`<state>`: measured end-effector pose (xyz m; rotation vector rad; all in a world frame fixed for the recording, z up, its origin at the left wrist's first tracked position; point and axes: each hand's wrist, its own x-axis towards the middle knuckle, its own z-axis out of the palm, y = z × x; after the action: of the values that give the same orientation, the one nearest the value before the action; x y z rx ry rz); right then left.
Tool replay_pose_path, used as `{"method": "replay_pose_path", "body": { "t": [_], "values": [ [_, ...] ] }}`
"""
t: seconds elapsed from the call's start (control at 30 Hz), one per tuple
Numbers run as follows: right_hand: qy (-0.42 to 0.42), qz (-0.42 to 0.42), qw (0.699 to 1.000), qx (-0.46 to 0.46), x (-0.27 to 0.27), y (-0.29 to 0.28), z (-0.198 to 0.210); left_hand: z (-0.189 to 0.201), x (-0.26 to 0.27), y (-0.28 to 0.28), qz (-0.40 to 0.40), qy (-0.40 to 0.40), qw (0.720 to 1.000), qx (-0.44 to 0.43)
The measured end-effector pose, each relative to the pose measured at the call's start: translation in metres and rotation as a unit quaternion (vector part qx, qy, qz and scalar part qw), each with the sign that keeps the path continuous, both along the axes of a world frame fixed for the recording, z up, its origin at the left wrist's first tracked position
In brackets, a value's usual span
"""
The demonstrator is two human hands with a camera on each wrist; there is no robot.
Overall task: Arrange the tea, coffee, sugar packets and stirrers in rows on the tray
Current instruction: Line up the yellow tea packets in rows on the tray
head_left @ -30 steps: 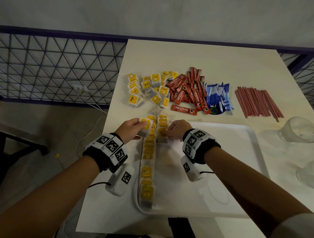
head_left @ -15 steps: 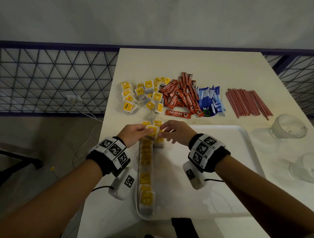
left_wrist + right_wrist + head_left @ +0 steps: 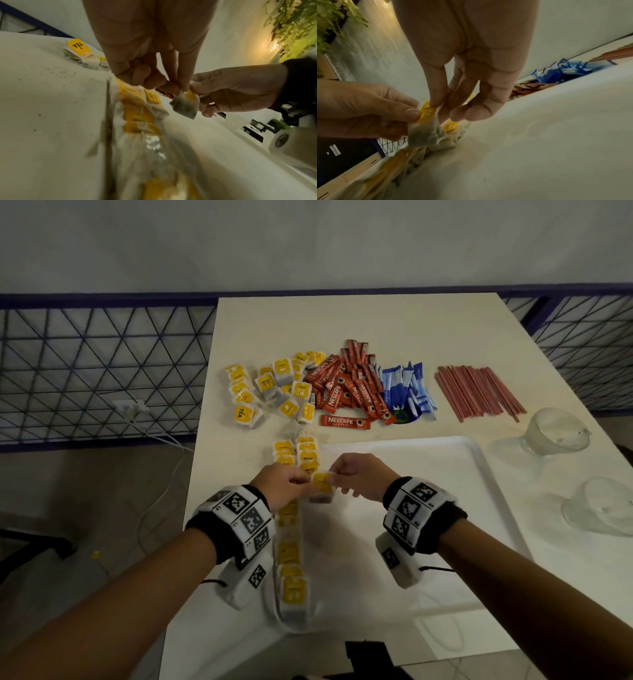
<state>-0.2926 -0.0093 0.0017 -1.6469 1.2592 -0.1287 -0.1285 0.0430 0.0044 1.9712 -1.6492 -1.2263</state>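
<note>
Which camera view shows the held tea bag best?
Right wrist: the tea bag hangs close, pinched by both hands, tag and pouch clear. Left wrist shows it smaller; head shows mostly its yellow tag.

tray (image 3: 445, 474) set on table (image 3: 359, 320), near edge | tea-bag rows (image 3: 289, 553) laid along tray's left side | behind tray, left to right: tea pile (image 3: 270, 392), coffee sticks (image 3: 352, 385), sugar packets (image 3: 407, 392), stirrers (image 3: 479, 392) | glasses (image 3: 555, 433) placed right of tray

The lone red foil coffee stick (image 3: 345, 421) lying just beyond the white plastic tray (image 3: 479, 474) reads "NESCAFE CLASSIC". "NESCAFE" also shows on the red sticks heaped (image 3: 349, 386) farther from the tray. Yellow paper tags read "TEA" (image 3: 243, 412) and "RELAX" (image 3: 266, 380); another "RELAX" tag (image 3: 308, 457) lies on the tray.
</note>
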Motion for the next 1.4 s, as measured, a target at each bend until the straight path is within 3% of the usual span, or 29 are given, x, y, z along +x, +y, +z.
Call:
{"method": "replay_pose_path", "body": {
  "t": [0.17,0.4,0.63,0.87,1.1,1.27,1.4],
  "values": [
    [0.023,0.015,0.999,0.045,0.003,0.009,-0.013,-0.004,0.0,0.006,0.008,-0.006,0.999,0.037],
    [0.054,0.016,0.998,-0.005,0.015,-0.004,-0.02,-0.004,0.007,0.0,0.063,-0.04,0.997,-0.001],
    [0.062,0.003,0.998,0.001,0.022,-0.018,-0.024,-0.007,0.0,-0.006,0.024,-0.143,0.988,0.047],
    [0.07,-0.028,0.997,0.009,0.026,-0.019,-0.034,-0.008,-0.006,-0.01,-0.024,-0.22,0.974,0.037],
    [0.059,-0.012,0.998,0.004,0.02,-0.029,-0.028,-0.004,0.0,-0.015,-0.02,-0.19,0.98,0.053],
    [0.047,-0.024,0.999,-0.003,0.027,-0.06,-0.007,0.005,0.033,-0.034,0.051,-0.077,0.995,0.031],
    [0.062,-0.022,0.997,-0.034,0.046,-0.093,0.005,0.005,0.07,-0.05,0.123,-0.073,0.99,0.013]
  ]
}}
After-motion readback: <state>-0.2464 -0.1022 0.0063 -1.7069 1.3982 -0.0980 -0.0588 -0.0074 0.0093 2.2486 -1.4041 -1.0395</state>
